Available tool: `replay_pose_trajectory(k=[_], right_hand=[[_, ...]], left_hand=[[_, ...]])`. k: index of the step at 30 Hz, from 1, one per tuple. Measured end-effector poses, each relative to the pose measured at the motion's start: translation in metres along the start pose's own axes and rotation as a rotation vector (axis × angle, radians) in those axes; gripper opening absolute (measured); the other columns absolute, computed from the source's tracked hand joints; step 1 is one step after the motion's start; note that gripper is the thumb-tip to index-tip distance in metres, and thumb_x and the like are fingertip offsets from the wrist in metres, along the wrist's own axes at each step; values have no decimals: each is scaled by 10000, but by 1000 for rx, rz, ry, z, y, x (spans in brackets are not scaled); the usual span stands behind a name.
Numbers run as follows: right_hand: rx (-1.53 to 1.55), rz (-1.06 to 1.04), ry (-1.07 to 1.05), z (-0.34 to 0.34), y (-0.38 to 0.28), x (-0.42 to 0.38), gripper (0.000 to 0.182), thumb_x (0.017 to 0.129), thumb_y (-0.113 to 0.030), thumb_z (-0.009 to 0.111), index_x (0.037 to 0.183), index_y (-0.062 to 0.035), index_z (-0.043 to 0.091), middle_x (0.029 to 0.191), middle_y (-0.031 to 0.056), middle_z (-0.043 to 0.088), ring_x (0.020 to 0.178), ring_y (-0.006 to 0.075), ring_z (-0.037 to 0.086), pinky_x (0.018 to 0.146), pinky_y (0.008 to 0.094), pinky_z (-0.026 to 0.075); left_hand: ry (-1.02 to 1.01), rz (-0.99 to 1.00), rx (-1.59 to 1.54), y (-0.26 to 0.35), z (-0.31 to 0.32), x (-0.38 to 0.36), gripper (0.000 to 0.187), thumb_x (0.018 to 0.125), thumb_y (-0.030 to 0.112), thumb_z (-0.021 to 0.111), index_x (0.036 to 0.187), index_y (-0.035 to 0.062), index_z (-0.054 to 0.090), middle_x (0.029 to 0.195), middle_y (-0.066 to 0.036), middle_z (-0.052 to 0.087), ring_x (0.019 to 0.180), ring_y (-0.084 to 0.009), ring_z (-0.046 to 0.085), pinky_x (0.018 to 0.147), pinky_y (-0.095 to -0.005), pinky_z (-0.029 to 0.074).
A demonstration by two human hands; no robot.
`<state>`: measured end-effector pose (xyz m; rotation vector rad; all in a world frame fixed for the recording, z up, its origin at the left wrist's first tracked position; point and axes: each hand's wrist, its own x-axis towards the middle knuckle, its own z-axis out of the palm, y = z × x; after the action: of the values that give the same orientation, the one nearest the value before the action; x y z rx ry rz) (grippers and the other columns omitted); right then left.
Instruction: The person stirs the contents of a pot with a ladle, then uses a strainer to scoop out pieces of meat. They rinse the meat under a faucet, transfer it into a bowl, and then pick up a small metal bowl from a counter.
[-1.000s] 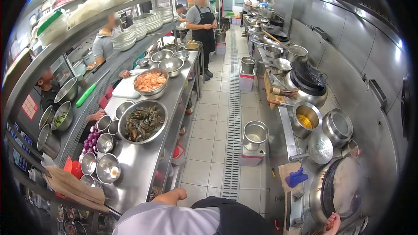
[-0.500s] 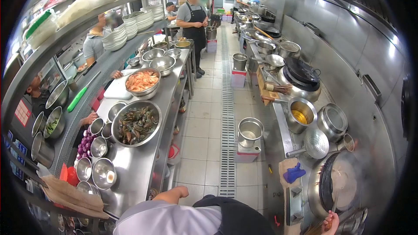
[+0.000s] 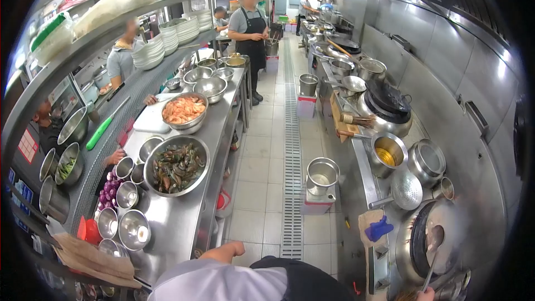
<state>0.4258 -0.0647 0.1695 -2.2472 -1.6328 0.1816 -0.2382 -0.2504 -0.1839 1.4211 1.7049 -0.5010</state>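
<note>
At the lower right edge, my right hand (image 3: pixel 426 294) is closed round the handle of a metal ladle (image 3: pixel 432 262), whose bowl is over the steaming wok (image 3: pixel 411 245). Pale, cloudy contents show through the steam. My left hand (image 3: pixel 238 248) hangs beside the left counter with its fingers curled in; whether anything is inside the fingers is too small to tell. Near the wok lie a perforated strainer (image 3: pixel 406 190), a blue cloth (image 3: pixel 379 228) and a pot of yellow liquid (image 3: pixel 389 154).
On the left counter (image 3: pixel 184 217) are a bowl of mussels (image 3: pixel 177 166), a bowl of shrimp (image 3: pixel 184 111) and red onions (image 3: pixel 110 190). A pot (image 3: pixel 322 173) stands on a box on the floor. An aproned person (image 3: pixel 248 28) stands in the aisle; others are farther back.
The ladle's bowl has come up into view above the wok, and my right hand is lower in the frame. The person in the aisle has lowered their head slightly. My left hand has barely moved.
</note>
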Motion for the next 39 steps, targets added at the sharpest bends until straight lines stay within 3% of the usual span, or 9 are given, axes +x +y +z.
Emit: replay_pose_trajectory(k=[1, 11, 14, 16, 24, 26, 28, 37, 39], right_hand=[[3, 3, 0, 4, -3, -1, 365, 691, -62, 539, 1039, 45, 563, 842, 196, 629, 735, 320, 628, 662, 423, 485], [-41, -5, 37, 19, -36, 7, 363, 692, -69, 542, 1037, 44, 564, 844, 197, 629, 735, 321, 628, 663, 424, 485], [-58, -9, 65, 19, -44, 10, 363, 693, -71, 543, 1037, 44, 564, 845, 197, 629, 736, 321, 628, 663, 425, 485], [-68, -14, 84, 21, -48, 14, 363, 693, -72, 544, 1036, 43, 564, 845, 197, 629, 736, 321, 628, 663, 425, 485], [-95, -121, 114, 68, -60, 26, 362, 694, -77, 547, 1035, 43, 565, 847, 198, 630, 736, 322, 628, 664, 426, 485], [-97, -163, 66, 92, -62, 24, 361, 695, -79, 547, 1035, 43, 565, 848, 198, 630, 736, 323, 628, 664, 426, 485], [-109, -183, -34, 121, -65, 20, 361, 695, -80, 548, 1034, 42, 565, 848, 198, 630, 737, 323, 628, 665, 426, 485], [-282, -91, -665, 239, -49, -26, 360, 696, -86, 551, 1033, 42, 566, 850, 199, 630, 737, 324, 628, 665, 427, 485], [-298, -71, -726, 251, -48, -33, 360, 697, -87, 552, 1032, 42, 566, 850, 199, 630, 737, 324, 629, 666, 427, 485]], left_hand=[[80, 6, -17, -2, -2, -2, 223, 582, 16, 644, 796, 29, 704, 879, -200, 656, 818, -333, 643, 703, -413, 512], [-3, 24, -27, -30, 8, 0, 220, 599, 23, 639, 810, 33, 702, 869, -189, 659, 806, -335, 641, 687, -421, 512], [-52, 13, -16, -22, -1, -26, 274, 722, 101, 477, 859, -22, 680, 914, -211, 653, 830, -313, 648, 757, -409, 493], [-53, 18, 10, -44, 43, 12, 178, 622, 59, 653, 792, 48, 705, 881, -180, 663, 824, -342, 639, 719, -422, 514], [-82, 51, -28, -67, 56, 18, 250, 602, 81, 692, 851, 62, 703, 876, -178, 663, 849, -340, 638, 734, -422, 513], [-78, 30, -71, -69, 47, 17, 262, 595, 81, 697, 856, 64, 702, 879, -179, 663, 851, -341, 637, 733, -423, 512], [-115, -7, -44, -63, 29, 11, 295, 732, 104, 469, 902, -25, 674, 984, -217, 638, 898, -316, 632, 773, -408, 481], [-92, 71, 93, -58, -15, -15, 294, 716, 125, 500, 903, -16, 677, 989, -211, 639, 919, -328, 625, 782, -407, 483], [-55, 4, 3, -69, 7, 0, 297, 720, 129, 499, 910, -14, 677, 993, -207, 640, 918, -323, 627, 782, -406, 484]])
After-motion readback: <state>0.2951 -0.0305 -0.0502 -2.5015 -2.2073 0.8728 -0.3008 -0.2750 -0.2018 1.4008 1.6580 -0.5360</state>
